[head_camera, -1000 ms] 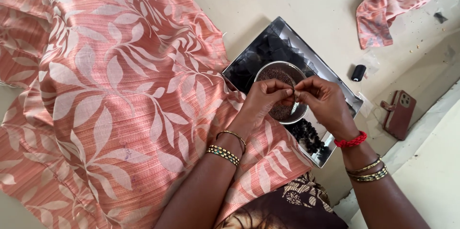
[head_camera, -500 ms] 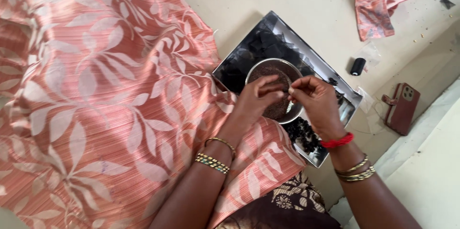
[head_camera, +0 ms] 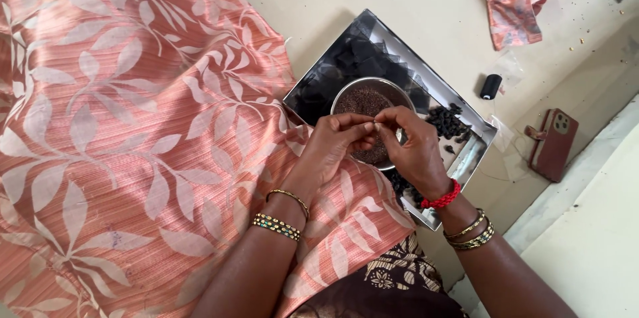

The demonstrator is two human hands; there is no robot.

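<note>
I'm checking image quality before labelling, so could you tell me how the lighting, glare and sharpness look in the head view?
Head view: soft, even daylight; the tray rim shows mild glare, its dark contents lose detail; the bowl casts little shadow; both hands, left hand and right hand, are fairly sharp, but whatever the fingertips pinch is too small to make out.

hands [head_camera: 376, 142] shifted down-left over steel bowl [head_camera: 367, 102], more bead contents uncovered

Too small to tell, partly covered

Whatever the fingertips [head_camera: 370, 125] pinch is too tiny to identify; both hands cover part of the steel bowl [head_camera: 363, 100].
</note>
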